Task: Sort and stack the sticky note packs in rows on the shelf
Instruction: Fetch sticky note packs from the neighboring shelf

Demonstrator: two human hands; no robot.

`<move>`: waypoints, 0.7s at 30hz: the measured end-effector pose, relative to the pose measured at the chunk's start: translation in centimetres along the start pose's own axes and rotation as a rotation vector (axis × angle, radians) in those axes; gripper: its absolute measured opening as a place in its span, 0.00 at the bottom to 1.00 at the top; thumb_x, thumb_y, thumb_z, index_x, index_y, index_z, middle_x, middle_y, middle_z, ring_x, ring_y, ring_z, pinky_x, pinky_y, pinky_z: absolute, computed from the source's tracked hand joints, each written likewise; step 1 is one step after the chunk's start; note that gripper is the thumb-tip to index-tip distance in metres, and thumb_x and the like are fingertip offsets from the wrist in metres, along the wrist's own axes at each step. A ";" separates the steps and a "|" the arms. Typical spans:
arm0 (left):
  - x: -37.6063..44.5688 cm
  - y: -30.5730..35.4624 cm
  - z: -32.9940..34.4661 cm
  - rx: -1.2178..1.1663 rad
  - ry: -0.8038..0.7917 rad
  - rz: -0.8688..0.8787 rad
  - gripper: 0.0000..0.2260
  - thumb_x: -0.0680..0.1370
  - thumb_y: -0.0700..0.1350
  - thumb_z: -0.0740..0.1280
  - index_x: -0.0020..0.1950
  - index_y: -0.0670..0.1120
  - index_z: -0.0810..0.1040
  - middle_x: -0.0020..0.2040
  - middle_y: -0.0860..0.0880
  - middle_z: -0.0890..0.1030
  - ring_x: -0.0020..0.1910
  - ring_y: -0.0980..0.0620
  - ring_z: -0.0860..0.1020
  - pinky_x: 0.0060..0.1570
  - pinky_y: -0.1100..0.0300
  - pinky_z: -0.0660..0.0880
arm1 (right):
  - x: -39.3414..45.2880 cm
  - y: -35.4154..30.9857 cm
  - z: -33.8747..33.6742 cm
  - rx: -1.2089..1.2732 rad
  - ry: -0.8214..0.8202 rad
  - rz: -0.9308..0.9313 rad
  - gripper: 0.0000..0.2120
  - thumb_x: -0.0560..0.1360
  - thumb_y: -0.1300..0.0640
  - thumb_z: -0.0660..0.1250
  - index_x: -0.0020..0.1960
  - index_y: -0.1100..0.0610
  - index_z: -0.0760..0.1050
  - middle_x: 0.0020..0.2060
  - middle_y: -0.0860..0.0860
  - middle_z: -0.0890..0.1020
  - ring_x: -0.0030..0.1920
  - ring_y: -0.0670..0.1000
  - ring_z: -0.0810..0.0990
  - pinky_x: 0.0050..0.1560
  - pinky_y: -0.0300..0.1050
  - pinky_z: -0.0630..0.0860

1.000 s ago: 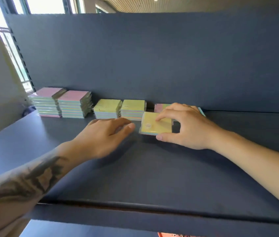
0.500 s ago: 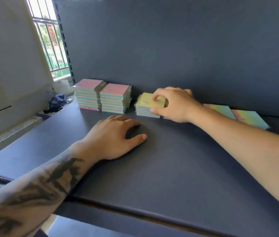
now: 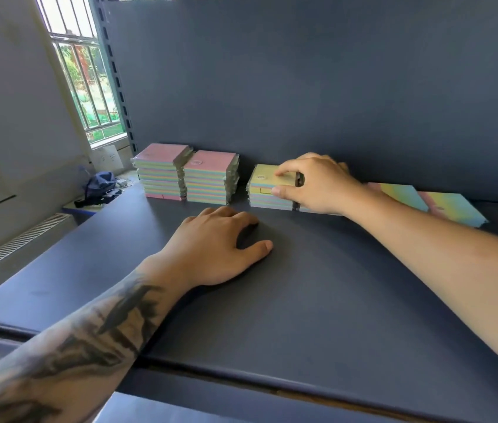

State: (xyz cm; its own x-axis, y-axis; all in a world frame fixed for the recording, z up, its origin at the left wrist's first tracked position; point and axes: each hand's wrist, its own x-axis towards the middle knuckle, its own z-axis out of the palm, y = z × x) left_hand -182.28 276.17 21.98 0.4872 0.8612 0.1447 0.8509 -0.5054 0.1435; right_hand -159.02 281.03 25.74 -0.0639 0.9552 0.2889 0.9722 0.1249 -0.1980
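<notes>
Two tall stacks of pink-topped sticky note packs (image 3: 162, 172) (image 3: 211, 178) stand side by side at the back left of the dark shelf (image 3: 302, 300). To their right is a shorter stack of yellow-topped packs (image 3: 264, 187). My right hand (image 3: 315, 186) pinches the top yellow pack of that stack, with fingers on top and the thumb on its front edge. A second stack behind that hand is mostly hidden. My left hand (image 3: 217, 245) rests palm down on the shelf in front of the stacks and holds nothing. Loose rainbow-coloured packs (image 3: 443, 206) lie flat at the back right.
The shelf's dark back panel (image 3: 333, 87) rises right behind the stacks. Left of the shelf are a perforated upright (image 3: 116, 87), a barred window (image 3: 89, 87), a dark blue bag (image 3: 98, 186) on a ledge and a radiator grille (image 3: 18, 242) below.
My right hand carried the yellow pack from the open shelf onto the yellow stack at the back. The left hand settled flat on the shelf. The view shifted left.
</notes>
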 end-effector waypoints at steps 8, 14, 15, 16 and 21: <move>-0.1 -0.1 -0.3 0.009 -0.025 -0.003 0.31 0.77 0.74 0.53 0.75 0.62 0.69 0.73 0.56 0.72 0.72 0.50 0.70 0.68 0.49 0.69 | -3.9 -1.1 -0.5 -0.206 -0.002 -0.023 0.34 0.79 0.29 0.56 0.81 0.34 0.49 0.83 0.48 0.51 0.81 0.57 0.51 0.76 0.61 0.52; -2.2 2.9 -0.7 0.042 -0.086 -0.018 0.32 0.75 0.77 0.52 0.75 0.63 0.68 0.75 0.58 0.71 0.74 0.49 0.70 0.70 0.46 0.69 | -13.5 0.2 -1.8 -0.145 -0.077 -0.064 0.31 0.80 0.31 0.56 0.80 0.37 0.58 0.82 0.47 0.55 0.81 0.53 0.52 0.78 0.56 0.50; -2.8 4.0 -0.7 0.043 -0.097 -0.024 0.34 0.74 0.78 0.51 0.75 0.64 0.68 0.75 0.58 0.71 0.74 0.49 0.69 0.70 0.44 0.68 | -15.4 1.0 -2.2 -0.121 -0.122 -0.039 0.31 0.79 0.30 0.55 0.80 0.36 0.58 0.82 0.47 0.55 0.81 0.52 0.51 0.78 0.55 0.49; -3.4 5.1 -0.5 0.035 -0.104 -0.033 0.37 0.71 0.80 0.49 0.75 0.65 0.67 0.75 0.57 0.70 0.74 0.48 0.69 0.70 0.42 0.68 | -17.1 1.8 -2.5 -0.098 -0.164 -0.004 0.31 0.79 0.29 0.54 0.79 0.36 0.59 0.82 0.46 0.55 0.81 0.52 0.51 0.79 0.55 0.48; -6.0 13.6 0.6 0.000 -0.099 -0.043 0.41 0.67 0.83 0.47 0.75 0.66 0.65 0.75 0.55 0.71 0.74 0.44 0.69 0.69 0.36 0.68 | -26.7 7.6 -6.2 -0.041 -0.225 0.159 0.31 0.78 0.26 0.50 0.79 0.35 0.60 0.82 0.44 0.57 0.81 0.51 0.55 0.78 0.54 0.51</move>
State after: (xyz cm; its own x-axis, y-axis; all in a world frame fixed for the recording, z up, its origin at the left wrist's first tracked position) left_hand -173.54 264.20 22.48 0.4672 0.8832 0.0405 0.8714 -0.4677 0.1478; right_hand -148.52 254.84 22.31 0.0465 0.9981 0.0414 0.9820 -0.0381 -0.1850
